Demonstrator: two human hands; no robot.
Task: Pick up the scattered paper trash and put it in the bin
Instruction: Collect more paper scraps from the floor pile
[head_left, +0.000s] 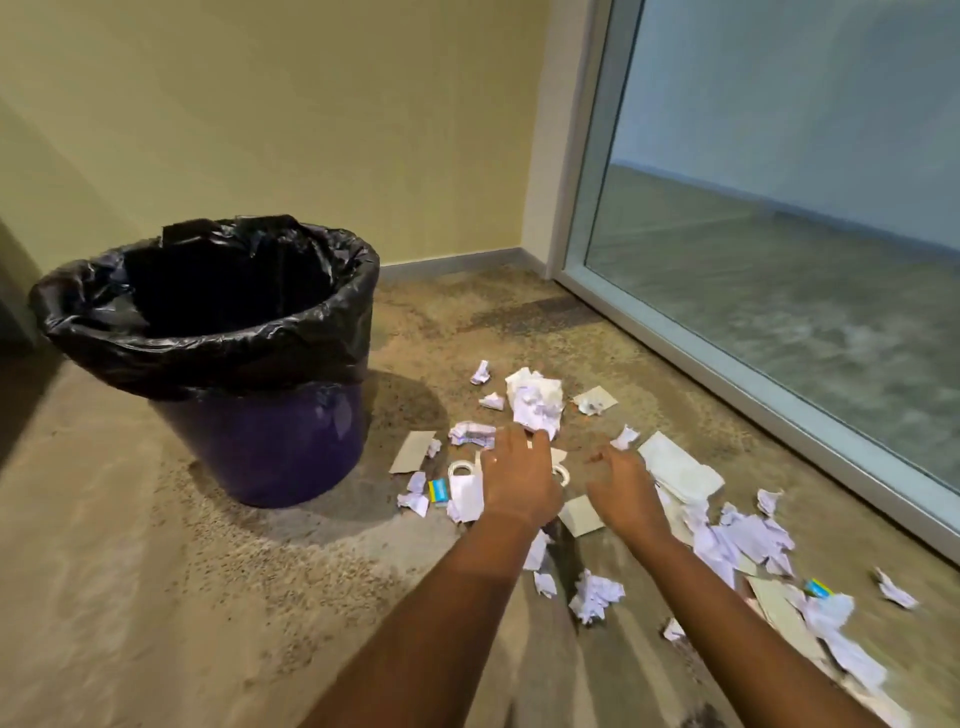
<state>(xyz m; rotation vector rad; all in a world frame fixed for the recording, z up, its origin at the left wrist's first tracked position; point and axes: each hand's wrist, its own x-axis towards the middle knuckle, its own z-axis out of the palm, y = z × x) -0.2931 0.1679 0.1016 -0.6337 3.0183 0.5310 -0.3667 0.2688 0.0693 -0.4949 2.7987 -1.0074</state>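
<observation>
A purple bin (270, 447) lined with a black bag stands on the floor at the left, its mouth open. Right of it, crumpled white paper trash lies scattered, with a big crumpled wad (535, 397) farthest back. My left hand (517, 475) hovers just in front of that wad, fingers spread, holding nothing. My right hand (623, 483) is beside it, fingers curled apart and empty, next to a folded white sheet (678, 467). A smaller crumpled ball (595, 595) lies between my forearms.
Tape rolls (462, 470), cardboard scraps (413, 451) and a small blue-and-yellow box (438, 491) lie among the paper. A glass panel in a metal frame (727, 364) borders the floor on the right. A yellow wall rises behind the bin.
</observation>
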